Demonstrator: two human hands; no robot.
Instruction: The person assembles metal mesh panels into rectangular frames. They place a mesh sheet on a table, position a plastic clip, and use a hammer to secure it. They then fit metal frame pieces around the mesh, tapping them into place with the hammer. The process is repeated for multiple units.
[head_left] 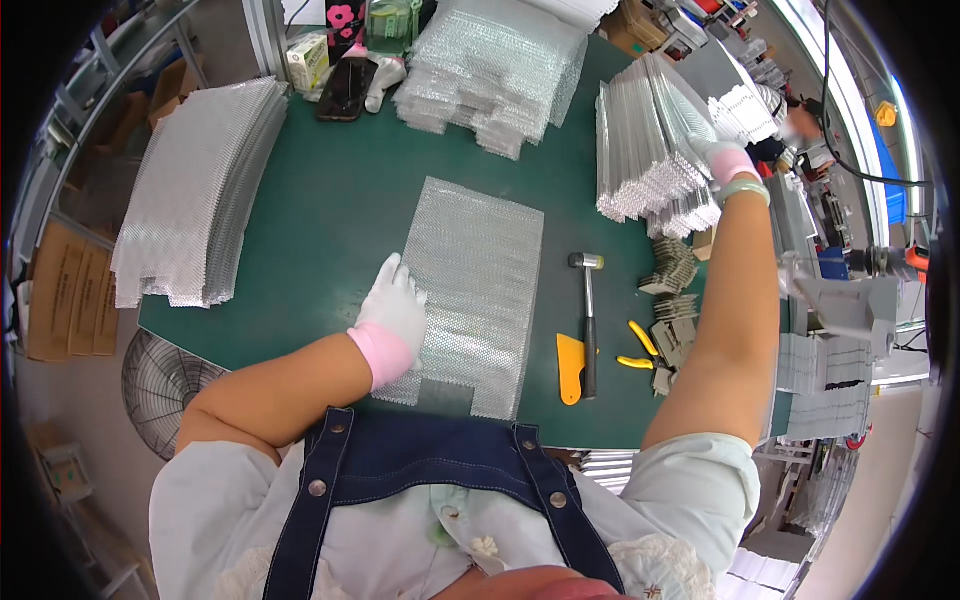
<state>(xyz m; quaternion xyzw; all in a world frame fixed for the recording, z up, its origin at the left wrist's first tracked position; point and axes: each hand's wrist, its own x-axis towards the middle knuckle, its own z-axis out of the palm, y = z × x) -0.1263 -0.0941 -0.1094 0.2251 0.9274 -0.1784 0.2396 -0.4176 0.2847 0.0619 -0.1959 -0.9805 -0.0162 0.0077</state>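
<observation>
Left hand (393,305) flat and open, pressing near-left edge of mesh sheet (470,290) at surface (330,210) centre. Right hand (725,160) reaching far right, gripping a fin piece atop fin stack (650,150). Best kept pinned, with one piece lifted cleanly. Mallet (588,310) lying right of sheet.

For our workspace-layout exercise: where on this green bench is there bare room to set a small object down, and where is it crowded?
Bare green mat lies between the left mesh stack and the flat mesh sheet under the left hand. A narrower strip runs between that sheet and the hammer. It is crowded by the pliers, under the fin stack that the right hand reaches.
</observation>
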